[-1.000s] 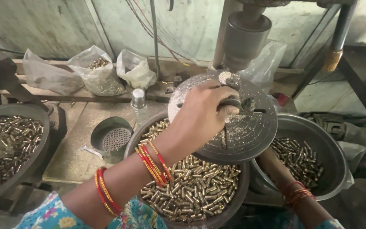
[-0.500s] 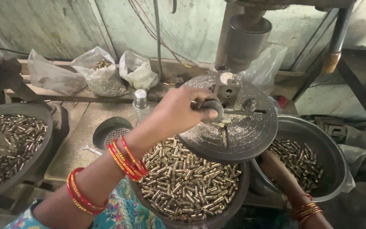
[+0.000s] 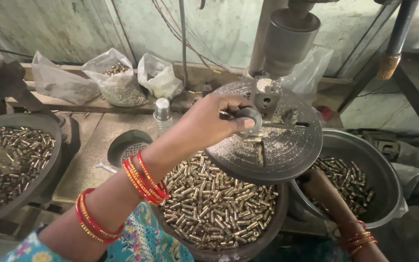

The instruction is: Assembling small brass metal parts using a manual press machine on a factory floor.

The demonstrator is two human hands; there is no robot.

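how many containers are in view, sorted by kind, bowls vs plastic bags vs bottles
metal bowls holding small brass pieces: 3 (left, middle, right)
empty round sieve bowl: 1
plastic bags: 4 ()
capped bottle: 1
total: 9

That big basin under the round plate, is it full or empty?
Nearly full: the dark basin holds heaped small brass pieces close to its rim, right below the round metal plate.

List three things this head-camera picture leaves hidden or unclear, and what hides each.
- Right hand: hidden below the round machine table; only its forearm shows.
- Small part in the left hand: fingers cover it.
- White bags: contents not visible.
- Left pan: cut by the edge.
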